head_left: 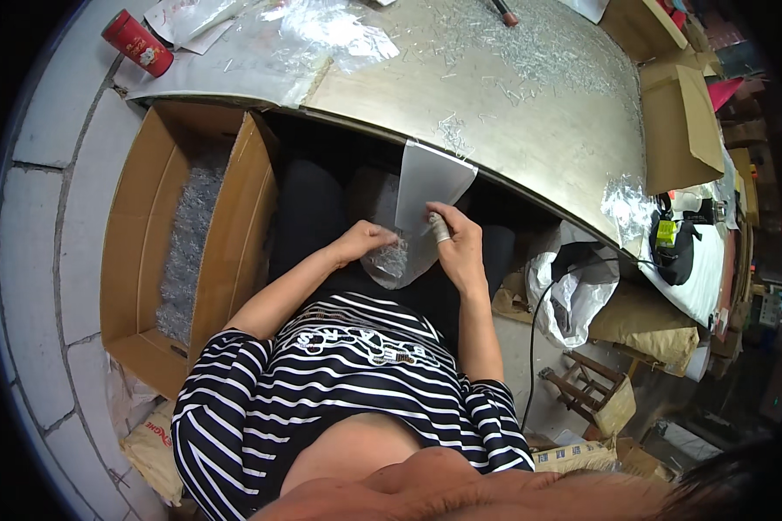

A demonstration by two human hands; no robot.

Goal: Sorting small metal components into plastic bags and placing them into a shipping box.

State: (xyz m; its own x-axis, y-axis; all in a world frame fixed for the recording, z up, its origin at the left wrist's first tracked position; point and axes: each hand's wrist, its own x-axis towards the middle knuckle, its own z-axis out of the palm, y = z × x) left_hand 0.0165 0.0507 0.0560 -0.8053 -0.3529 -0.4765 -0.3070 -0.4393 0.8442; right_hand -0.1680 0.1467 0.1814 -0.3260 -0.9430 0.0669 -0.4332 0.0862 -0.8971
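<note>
A translucent plastic bag (pixel 433 178) hangs from the table's front edge into my lap. Small clear slivers (pixel 393 259) are gathered in its lower end. My left hand (pixel 361 241) pinches at the bag's left side, its thumb and index finger pressed together; whether a loose sliver is also between them I cannot tell. At the bag's right side, my right hand (pixel 460 245) is closed with curled fingers against the plastic. One of its fingers has a pale wrap (pixel 439 227) around it.
Left of my legs stands a cardboard box (pixel 130 252) holding many clear small pieces. The metal-topped table (pixel 382 91) ahead carries scattered slivers, plastic film and a red can (pixel 137 43). An open carton (pixel 682 130), white bag (pixel 573 295), black cable and wooden stool (pixel 591 391) are on the right.
</note>
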